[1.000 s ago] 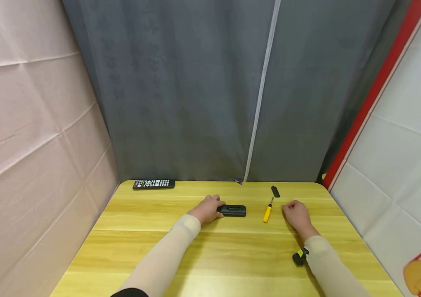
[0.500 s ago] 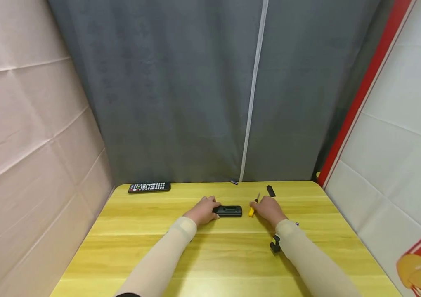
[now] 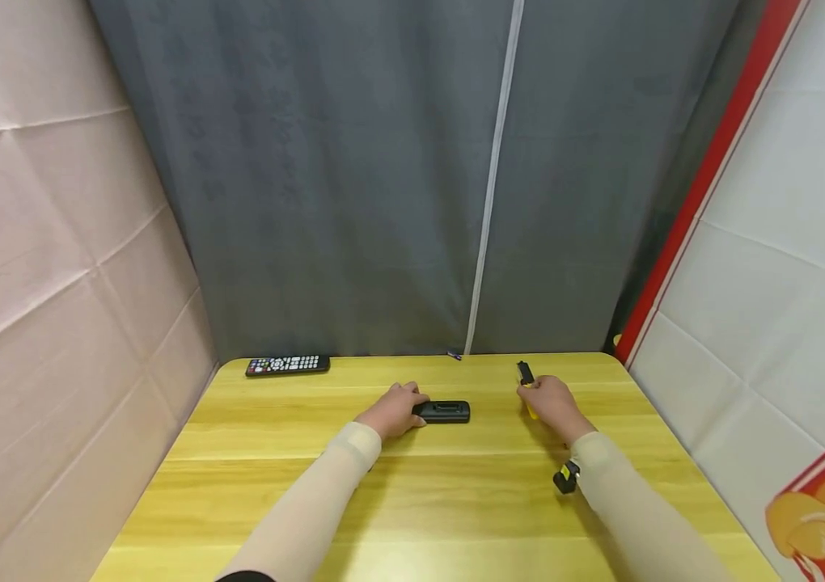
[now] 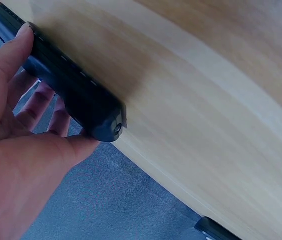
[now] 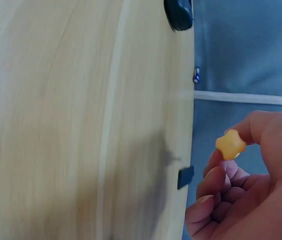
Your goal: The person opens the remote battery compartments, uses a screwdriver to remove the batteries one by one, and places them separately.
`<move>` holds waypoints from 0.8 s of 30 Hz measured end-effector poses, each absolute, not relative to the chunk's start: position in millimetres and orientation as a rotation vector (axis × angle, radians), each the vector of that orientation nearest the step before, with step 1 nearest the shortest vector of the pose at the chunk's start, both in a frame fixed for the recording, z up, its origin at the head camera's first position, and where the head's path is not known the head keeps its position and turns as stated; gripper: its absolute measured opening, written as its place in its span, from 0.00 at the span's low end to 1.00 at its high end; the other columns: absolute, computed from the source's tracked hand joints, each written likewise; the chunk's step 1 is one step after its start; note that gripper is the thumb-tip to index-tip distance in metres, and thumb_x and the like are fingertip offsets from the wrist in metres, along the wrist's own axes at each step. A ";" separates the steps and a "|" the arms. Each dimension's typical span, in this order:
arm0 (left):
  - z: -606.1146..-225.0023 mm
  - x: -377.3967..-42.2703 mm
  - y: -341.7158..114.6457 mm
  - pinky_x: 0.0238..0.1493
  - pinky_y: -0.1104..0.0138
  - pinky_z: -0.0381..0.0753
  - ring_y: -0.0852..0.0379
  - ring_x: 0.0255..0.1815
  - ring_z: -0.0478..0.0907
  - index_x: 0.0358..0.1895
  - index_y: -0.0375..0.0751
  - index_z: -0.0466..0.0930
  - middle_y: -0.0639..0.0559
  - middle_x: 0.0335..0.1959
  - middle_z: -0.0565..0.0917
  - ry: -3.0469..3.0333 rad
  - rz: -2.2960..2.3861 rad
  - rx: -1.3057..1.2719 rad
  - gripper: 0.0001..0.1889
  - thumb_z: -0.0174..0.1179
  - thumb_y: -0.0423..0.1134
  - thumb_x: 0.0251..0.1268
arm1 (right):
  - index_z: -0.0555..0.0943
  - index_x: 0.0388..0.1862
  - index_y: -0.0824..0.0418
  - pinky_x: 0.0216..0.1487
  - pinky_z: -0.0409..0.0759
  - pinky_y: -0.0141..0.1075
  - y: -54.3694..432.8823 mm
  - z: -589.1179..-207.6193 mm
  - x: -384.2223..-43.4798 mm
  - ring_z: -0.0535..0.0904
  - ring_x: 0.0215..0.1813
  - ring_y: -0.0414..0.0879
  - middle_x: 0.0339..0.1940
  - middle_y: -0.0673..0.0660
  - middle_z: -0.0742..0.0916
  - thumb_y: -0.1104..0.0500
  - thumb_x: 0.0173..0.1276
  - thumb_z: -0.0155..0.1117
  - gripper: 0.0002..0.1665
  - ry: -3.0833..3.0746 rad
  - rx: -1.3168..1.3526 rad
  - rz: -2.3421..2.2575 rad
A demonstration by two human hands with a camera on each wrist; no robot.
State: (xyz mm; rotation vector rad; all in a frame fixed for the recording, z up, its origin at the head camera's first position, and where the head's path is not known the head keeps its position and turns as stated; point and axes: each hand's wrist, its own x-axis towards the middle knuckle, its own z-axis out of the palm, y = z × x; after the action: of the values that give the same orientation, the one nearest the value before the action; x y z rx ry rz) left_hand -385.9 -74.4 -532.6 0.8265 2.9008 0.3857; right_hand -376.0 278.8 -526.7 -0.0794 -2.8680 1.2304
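Observation:
In the head view my left hand [image 3: 391, 410] grips one end of a black remote control [image 3: 445, 411], which lies back up with a recess showing. The left wrist view shows thumb and fingers at the sides of that remote [image 4: 73, 75]. Over the right part of the table, my right hand [image 3: 556, 402] pinches a screwdriver by its yellow handle [image 3: 532, 412]. Its handle end [image 5: 230, 145] faces the right wrist camera, and the shaft is hidden there. A small black battery cover [image 3: 525, 372] lies just beyond the right hand.
Another remote control [image 3: 287, 365], buttons up, lies at the table's [image 3: 412, 501] back left. A small blue battery [image 3: 454, 356] is at the back edge. A grey curtain [image 3: 354, 178] hangs behind, with pale cloth [image 3: 63, 267] to the left and a white panel [image 3: 769, 267] to the right.
My right hand has reached left, picked up the screwdriver and then moved back right with it, near the battery cover. The left hand has kept its grip on the remote control.

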 end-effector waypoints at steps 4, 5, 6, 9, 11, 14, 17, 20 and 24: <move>-531.2 -385.7 -74.6 0.72 0.50 0.78 0.37 0.73 0.73 0.80 0.44 0.78 0.44 0.70 0.76 2.895 0.366 0.827 0.29 0.68 0.47 0.82 | 0.77 0.31 0.61 0.30 0.69 0.41 291.2 -524.7 -370.0 0.70 0.25 0.48 0.23 0.54 0.78 0.48 0.81 0.65 0.21 -2.860 -0.083 1.187; -530.8 -385.4 -74.4 0.72 0.50 0.78 0.37 0.73 0.73 0.80 0.44 0.78 0.44 0.70 0.77 2.893 0.369 0.828 0.29 0.68 0.47 0.82 | 0.77 0.31 0.61 0.30 0.70 0.42 294.3 -524.5 -368.6 0.71 0.25 0.49 0.23 0.55 0.78 0.48 0.81 0.65 0.22 -2.858 -0.076 1.170; -530.9 -385.2 -74.2 0.72 0.50 0.78 0.37 0.73 0.73 0.80 0.44 0.77 0.44 0.70 0.76 2.890 0.365 0.825 0.29 0.68 0.47 0.82 | 0.77 0.31 0.61 0.30 0.70 0.41 297.1 -524.7 -367.7 0.71 0.25 0.49 0.24 0.55 0.78 0.48 0.81 0.66 0.21 -2.855 -0.083 1.156; -532.0 -384.7 -73.6 0.72 0.50 0.77 0.36 0.74 0.72 0.80 0.44 0.77 0.44 0.70 0.76 2.886 0.362 0.816 0.29 0.68 0.47 0.82 | 0.77 0.31 0.61 0.31 0.71 0.41 304.6 -525.9 -365.3 0.73 0.27 0.50 0.25 0.55 0.79 0.49 0.80 0.66 0.20 -2.860 -0.102 1.117; -532.3 -384.5 -73.4 0.73 0.49 0.77 0.35 0.74 0.72 0.80 0.44 0.77 0.43 0.70 0.76 2.888 0.360 0.812 0.29 0.67 0.47 0.83 | 0.78 0.32 0.62 0.31 0.72 0.41 309.4 -526.6 -363.8 0.74 0.28 0.50 0.26 0.56 0.79 0.50 0.80 0.66 0.19 -2.867 -0.110 1.086; -530.4 -383.8 -73.7 0.72 0.49 0.77 0.36 0.73 0.72 0.79 0.43 0.78 0.43 0.69 0.77 2.894 0.380 0.804 0.29 0.68 0.45 0.82 | 0.78 0.32 0.63 0.31 0.73 0.41 315.1 -529.6 -362.6 0.76 0.28 0.50 0.26 0.56 0.80 0.52 0.79 0.67 0.19 -2.884 -0.098 1.043; -528.8 -383.5 -73.9 0.72 0.50 0.77 0.37 0.73 0.73 0.79 0.43 0.78 0.44 0.69 0.77 2.891 0.387 0.801 0.29 0.68 0.45 0.82 | 0.78 0.31 0.62 0.30 0.74 0.41 319.6 -535.0 -362.0 0.76 0.27 0.50 0.26 0.56 0.80 0.53 0.80 0.67 0.18 -2.911 -0.069 1.004; -530.2 -384.7 -74.4 0.72 0.50 0.77 0.37 0.72 0.73 0.80 0.43 0.78 0.44 0.68 0.77 2.894 0.371 0.820 0.28 0.67 0.46 0.83 | 0.77 0.30 0.61 0.29 0.74 0.40 321.8 -541.4 -361.6 0.75 0.25 0.49 0.25 0.56 0.80 0.53 0.78 0.66 0.17 -2.934 -0.061 0.984; -529.0 -383.9 -74.0 0.72 0.49 0.77 0.36 0.71 0.74 0.79 0.41 0.79 0.43 0.68 0.78 2.906 0.371 0.840 0.28 0.68 0.46 0.82 | 0.76 0.29 0.60 0.29 0.72 0.40 322.4 -546.7 -361.4 0.74 0.25 0.49 0.24 0.55 0.79 0.54 0.76 0.65 0.16 -2.941 -0.062 0.976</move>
State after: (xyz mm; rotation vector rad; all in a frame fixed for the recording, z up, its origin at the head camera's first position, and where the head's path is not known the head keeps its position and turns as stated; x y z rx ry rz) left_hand -383.9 -74.0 -529.0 0.8396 2.9057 0.3709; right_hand -361.4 322.4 -546.7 -0.0618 -2.9413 0.9757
